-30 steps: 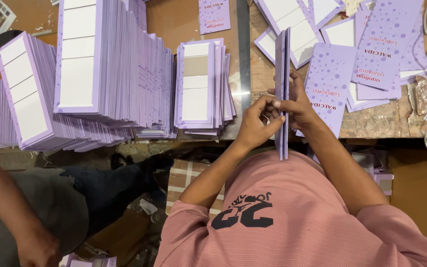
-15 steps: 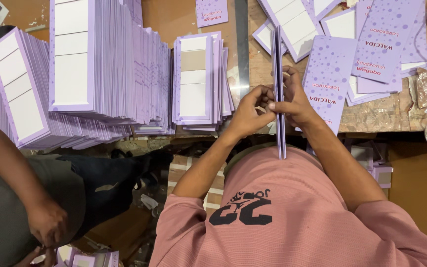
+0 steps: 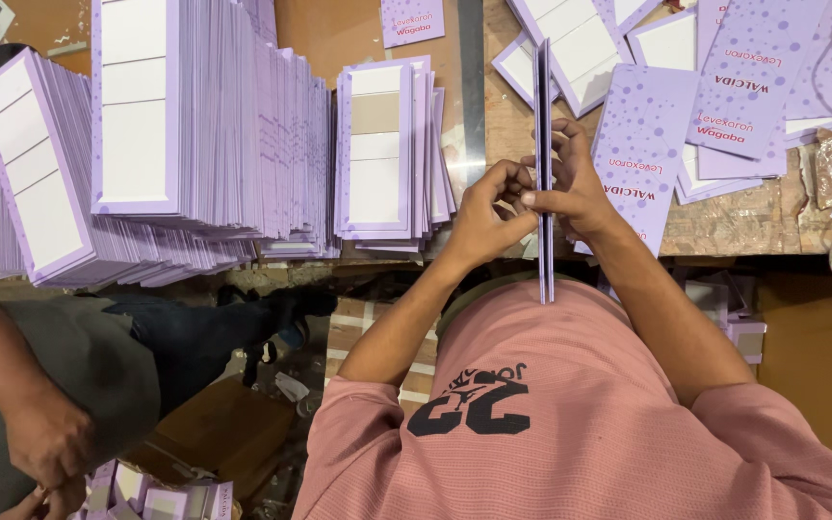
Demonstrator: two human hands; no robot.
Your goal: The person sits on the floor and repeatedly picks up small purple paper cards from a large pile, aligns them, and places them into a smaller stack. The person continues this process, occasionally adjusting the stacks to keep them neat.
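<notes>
Table (image 3: 387, 29): brown top, its near edge running just past your wrists; a metal strip (image 3: 471, 87) crosses it from far edge to near.

Large stacks (image 3: 195, 125): lilac card blanks with white panels, crowding the table's left half up to the near edge. No room to move that way.

Small stack (image 3: 382, 154): same blanks, just left of the strip, close to your left hand.

Loose cards (image 3: 753, 87): dotted lilac faces with red print, fanned over the right half toward the far right corner. One lies under your right wrist.

Held card (image 3: 544, 173): you hold it on edge, seen as a thin line. Its long axis runs from the far side of the table back to your chest, the near end overhanging the table edge. It stands between your hands, so both are equally near.

Left hand (image 3: 483, 217): fingers curled, tips pinching the card's left face at mid-length.

Right hand (image 3: 575, 188): fingers bent, pressed against the right face, opposite the left.

Another person's hand (image 3: 45, 438): lower left, below table level, well apart from yours.

Open room: only the bare strip of table ahead of the card.
</notes>
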